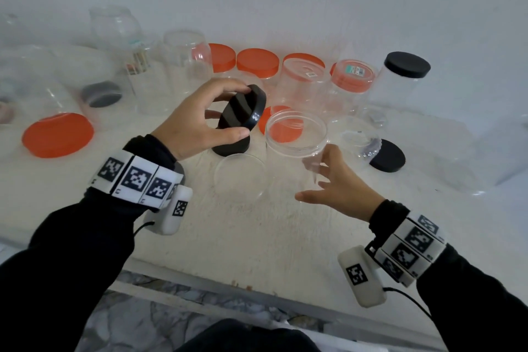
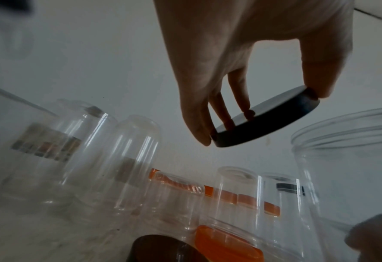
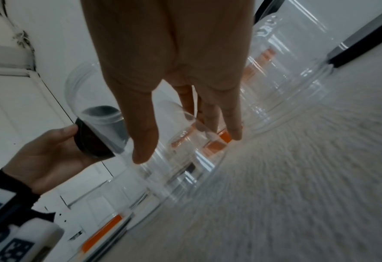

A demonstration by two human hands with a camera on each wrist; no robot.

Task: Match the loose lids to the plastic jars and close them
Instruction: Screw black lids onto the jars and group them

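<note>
Black lid [image 1: 243,110], tilted on edge and pinched by the left hand [image 1: 197,117], sits just left of the open clear jar [image 1: 295,134], whose wall the spread right hand [image 1: 340,180] seems to touch from the near side.

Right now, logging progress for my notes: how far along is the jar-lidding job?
Done: a black-lidded jar and an orange-lidded jar stand closed. In hand: the left hand grips a black lid beside an open jar; the right hand reaches for it. Left: loose orange lid, other open jars.
</note>
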